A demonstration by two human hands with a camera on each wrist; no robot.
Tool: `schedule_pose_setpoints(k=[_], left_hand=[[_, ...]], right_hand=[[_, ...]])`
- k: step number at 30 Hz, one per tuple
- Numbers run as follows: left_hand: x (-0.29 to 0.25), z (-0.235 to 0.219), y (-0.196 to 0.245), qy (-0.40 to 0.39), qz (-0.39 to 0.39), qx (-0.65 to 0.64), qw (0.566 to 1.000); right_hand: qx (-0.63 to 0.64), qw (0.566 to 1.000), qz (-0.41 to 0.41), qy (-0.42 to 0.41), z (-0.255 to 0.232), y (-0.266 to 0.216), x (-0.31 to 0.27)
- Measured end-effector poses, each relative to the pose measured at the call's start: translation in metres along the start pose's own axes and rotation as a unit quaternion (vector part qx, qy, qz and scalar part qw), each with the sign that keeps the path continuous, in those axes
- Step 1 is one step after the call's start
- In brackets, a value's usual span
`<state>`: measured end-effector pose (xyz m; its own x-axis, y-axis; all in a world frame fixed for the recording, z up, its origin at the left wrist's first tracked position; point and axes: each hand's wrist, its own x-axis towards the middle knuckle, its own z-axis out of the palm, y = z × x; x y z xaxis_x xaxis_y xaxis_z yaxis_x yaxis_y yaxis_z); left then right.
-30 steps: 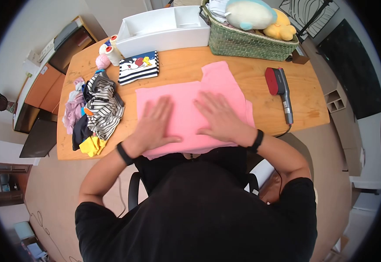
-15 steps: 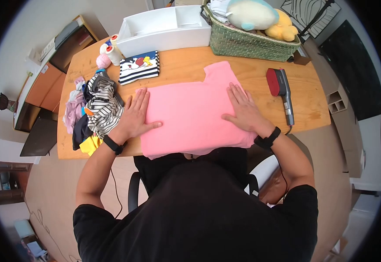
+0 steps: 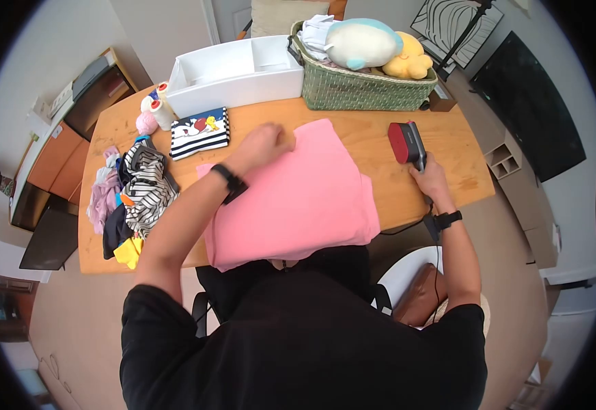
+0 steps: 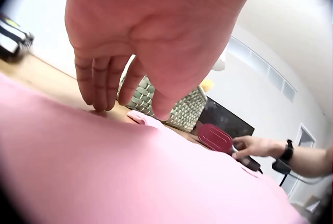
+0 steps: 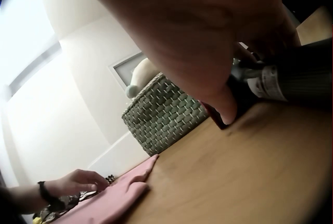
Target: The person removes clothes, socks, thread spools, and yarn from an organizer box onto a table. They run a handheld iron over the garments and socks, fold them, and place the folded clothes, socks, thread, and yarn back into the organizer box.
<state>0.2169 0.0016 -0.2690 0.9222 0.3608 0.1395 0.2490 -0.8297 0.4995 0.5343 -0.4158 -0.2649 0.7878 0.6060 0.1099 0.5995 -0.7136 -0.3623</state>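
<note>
A pink garment lies spread on the wooden table, its near part hanging over the front edge. My left hand reaches across to the garment's far left edge, where the bent fingertips press down on the cloth. Nothing shows between thumb and fingers. My right hand grips the dark handle of a red and grey handheld steamer lying on the table right of the garment. The left wrist view also catches the steamer and the right hand.
A white bin and a green woven basket with plush toys stand along the far edge. A folded striped garment, thread spools and a pile of clothes occupy the left side. The steamer's cord drops off the front right edge.
Both hands have lifted off the middle of the pink garment. The left reached forward to its far edge; the right moved out to the steamer and took its handle.
</note>
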Motion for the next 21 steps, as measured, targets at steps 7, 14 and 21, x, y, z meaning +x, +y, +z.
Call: schedule_pose_setpoints(k=[7, 14, 21], left_hand=[[0.089, 0.021, -0.022, -0.050, -0.078, -0.064, 0.994], [0.081, 0.016, -0.017, -0.047, -0.085, -0.081, 0.992], [0.080, 0.019, -0.030, -0.046, -0.055, -0.113, 0.991]], right_hand=[[0.405, 0.895, 0.118, -0.143, -0.032, -0.025, -0.015], [0.390, 0.897, -0.018, -0.207, -0.055, -0.154, -0.055], [0.180, 0.950, -0.221, -0.125, 0.020, -0.221, -0.031]])
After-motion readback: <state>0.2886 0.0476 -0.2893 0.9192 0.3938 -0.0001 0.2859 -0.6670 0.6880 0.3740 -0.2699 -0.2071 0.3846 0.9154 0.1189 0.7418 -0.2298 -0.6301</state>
